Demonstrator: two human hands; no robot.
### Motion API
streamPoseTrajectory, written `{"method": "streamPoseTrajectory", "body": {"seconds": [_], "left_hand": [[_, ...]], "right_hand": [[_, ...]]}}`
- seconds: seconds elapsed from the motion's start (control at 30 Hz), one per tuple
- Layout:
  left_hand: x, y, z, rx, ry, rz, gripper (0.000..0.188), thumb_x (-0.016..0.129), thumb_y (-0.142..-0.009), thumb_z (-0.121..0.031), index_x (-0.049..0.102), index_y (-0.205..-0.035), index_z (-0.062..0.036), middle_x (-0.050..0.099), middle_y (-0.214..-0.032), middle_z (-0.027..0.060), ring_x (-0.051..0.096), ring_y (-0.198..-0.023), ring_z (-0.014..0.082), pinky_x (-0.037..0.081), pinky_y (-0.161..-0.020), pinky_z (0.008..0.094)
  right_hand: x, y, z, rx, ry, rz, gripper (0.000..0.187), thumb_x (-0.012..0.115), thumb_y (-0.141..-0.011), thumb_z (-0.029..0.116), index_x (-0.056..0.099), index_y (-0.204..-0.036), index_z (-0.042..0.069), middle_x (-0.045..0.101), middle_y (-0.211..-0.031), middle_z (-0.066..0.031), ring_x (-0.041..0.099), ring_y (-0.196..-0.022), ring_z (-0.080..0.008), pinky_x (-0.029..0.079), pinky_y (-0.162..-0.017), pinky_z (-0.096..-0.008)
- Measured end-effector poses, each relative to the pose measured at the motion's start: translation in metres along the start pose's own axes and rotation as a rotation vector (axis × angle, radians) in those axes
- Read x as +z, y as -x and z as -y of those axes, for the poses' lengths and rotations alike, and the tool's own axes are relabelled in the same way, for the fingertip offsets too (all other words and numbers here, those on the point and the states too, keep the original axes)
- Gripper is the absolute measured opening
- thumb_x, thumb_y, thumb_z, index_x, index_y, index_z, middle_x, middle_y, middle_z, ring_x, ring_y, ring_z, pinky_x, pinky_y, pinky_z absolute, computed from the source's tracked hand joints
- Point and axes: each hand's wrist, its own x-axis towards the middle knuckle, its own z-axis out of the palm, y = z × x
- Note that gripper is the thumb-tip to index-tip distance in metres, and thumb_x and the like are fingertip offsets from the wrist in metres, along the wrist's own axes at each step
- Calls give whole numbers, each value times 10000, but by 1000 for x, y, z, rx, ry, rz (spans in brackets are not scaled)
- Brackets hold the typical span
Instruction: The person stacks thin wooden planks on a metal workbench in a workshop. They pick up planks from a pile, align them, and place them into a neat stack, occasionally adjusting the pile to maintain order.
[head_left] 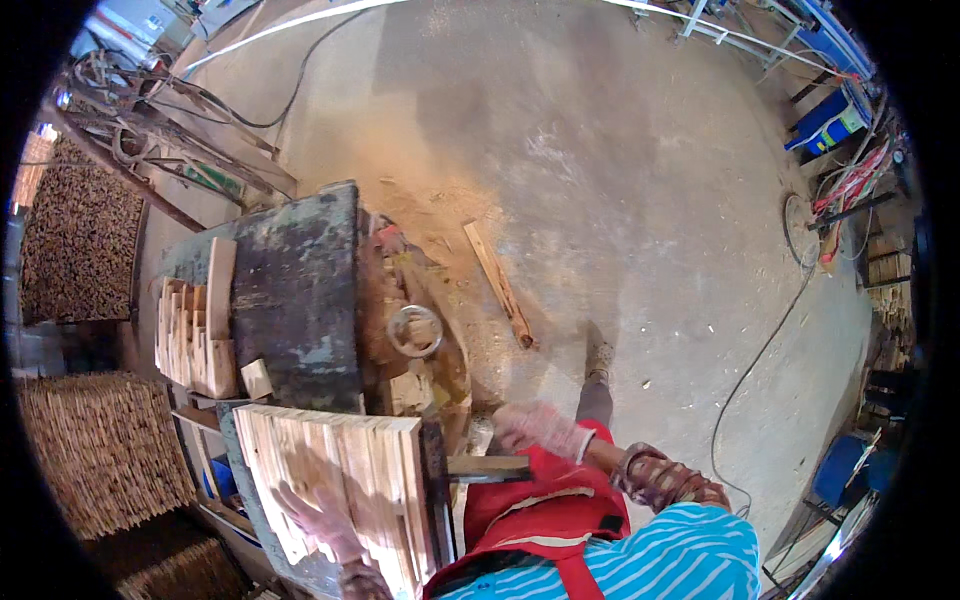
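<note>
My left hand (325, 522), in a pale glove, lies with its fingers spread on a row of light wooden strips (345, 440) packed side by side. The strips rest on a worktable at the lower left, next to a dark upright edge. Held in front of my red apron (560, 490), my right hand (540, 430) is gloved too. Motion blurs its fingers, and I see no thing clearly in it. The nearest things to it are the apron and a short wooden bar (488, 466) jutting from the table.
A dark machine table (300, 290) carries shorter wood pieces (190, 335) and a small block (256, 379). A handwheel (414, 331) sits beside it. One wood strip (497, 285) lies on the floor near sawdust (440, 200). Stacked wood (105, 450) stands left; a cable (760, 375) crosses the floor right.
</note>
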Motion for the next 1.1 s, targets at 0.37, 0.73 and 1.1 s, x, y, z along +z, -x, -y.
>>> {"method": "streamPoseTrajectory", "body": {"seconds": [0.37,0.73,1.1], "left_hand": [[38,33,-50,-124,188,33,561,446,-1109,-349,413,-1497,55,479,-1507,270,459,-1407,386,386,-1170,494],[90,-33,-86,-177,46,27,516,449,-1095,-327,450,-1454,44,511,-1466,252,490,-1361,367,411,-1137,467],[98,-56,-84,-207,46,24,473,451,-1082,-304,488,-1412,32,544,-1425,235,522,-1314,348,436,-1103,439]], "right_hand": [[-230,-117,-273,771,790,-272,605,581,-953,504,660,-1243,-22,716,-1170,-264,697,-1123,-418,540,-949,-547],[-200,-311,-482,578,1146,-363,874,661,-864,488,398,-1487,-65,354,-1595,-277,298,-1496,-442,244,-1213,-578],[-245,-293,-505,703,962,-459,643,517,-966,229,379,-1555,13,467,-1543,-213,474,-1403,-367,385,-1156,-474]]}}
